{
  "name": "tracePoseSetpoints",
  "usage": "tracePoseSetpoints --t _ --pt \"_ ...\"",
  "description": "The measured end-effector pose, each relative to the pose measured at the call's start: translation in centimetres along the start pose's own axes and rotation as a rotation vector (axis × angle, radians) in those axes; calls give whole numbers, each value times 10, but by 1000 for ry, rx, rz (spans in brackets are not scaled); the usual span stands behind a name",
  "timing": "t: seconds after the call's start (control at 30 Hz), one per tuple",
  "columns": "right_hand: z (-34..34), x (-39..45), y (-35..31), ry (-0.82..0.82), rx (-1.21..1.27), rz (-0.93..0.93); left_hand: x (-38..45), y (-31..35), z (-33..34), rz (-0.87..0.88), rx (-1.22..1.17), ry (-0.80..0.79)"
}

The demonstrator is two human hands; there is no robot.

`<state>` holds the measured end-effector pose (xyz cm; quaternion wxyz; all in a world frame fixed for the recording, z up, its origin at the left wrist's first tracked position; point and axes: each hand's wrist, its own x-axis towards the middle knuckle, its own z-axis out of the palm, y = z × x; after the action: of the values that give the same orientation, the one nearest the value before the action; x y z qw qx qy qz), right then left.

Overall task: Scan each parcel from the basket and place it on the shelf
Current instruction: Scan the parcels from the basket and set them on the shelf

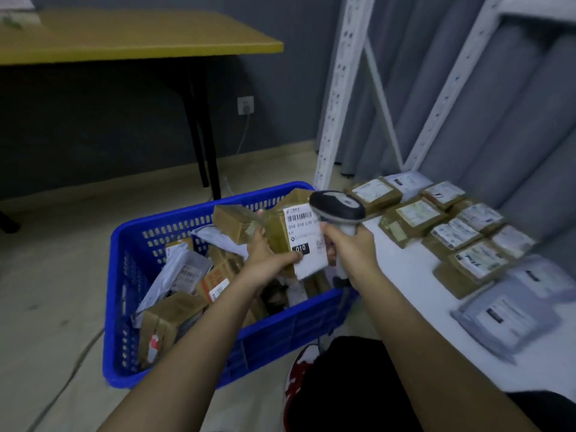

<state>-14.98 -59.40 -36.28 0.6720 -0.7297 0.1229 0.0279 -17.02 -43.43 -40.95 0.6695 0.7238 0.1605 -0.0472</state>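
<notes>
A blue plastic basket [174, 363] on the floor holds several brown cardboard parcels and white mailer bags. Above its far right corner my left hand [265, 257] grips a brown parcel [304, 238] whose white barcode label faces me. My right hand [355, 251] holds a grey and black barcode scanner [338, 205] by its handle. The scanner's head sits over the label's top right corner. To the right, the low white shelf [414, 275] carries several scanned-looking brown parcels [417, 216] and grey mailers [505, 316].
White metal shelf uprights [339, 88] rise behind the basket and shelf. A yellow table [134, 35] with black legs stands at the back left. A wall socket [245, 105] with a cable is on the dark wall. My knee and a red and white shoe [299, 369] are beside the basket.
</notes>
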Motion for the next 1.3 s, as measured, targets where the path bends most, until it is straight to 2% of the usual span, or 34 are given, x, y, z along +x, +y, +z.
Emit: tracePoseSetpoints --t 0.1,0.17,0.3,0.43,0.57,0.67,1.13,1.3 --pt "-66 5 -21 178 -13 -64 6 41 46 110 73 -36" --pt "-115 4 -26 239 -58 -65 10 60 81 158 107 -81" --pt "-196 -10 -15 236 3 16 13 76 146 170 198 -190" --pt "-245 -22 6 277 -4 63 20 58 187 88 306 -237" --pt "-263 -23 26 221 18 116 27 44 206 48 386 -337" --pt "-268 -22 29 162 9 116 27 42 208 25 361 -398" --pt "-272 -31 28 131 -8 125 31 33 205 19 372 -338" --pt "-272 -18 34 225 82 124 38 27 204 -80 299 -317"
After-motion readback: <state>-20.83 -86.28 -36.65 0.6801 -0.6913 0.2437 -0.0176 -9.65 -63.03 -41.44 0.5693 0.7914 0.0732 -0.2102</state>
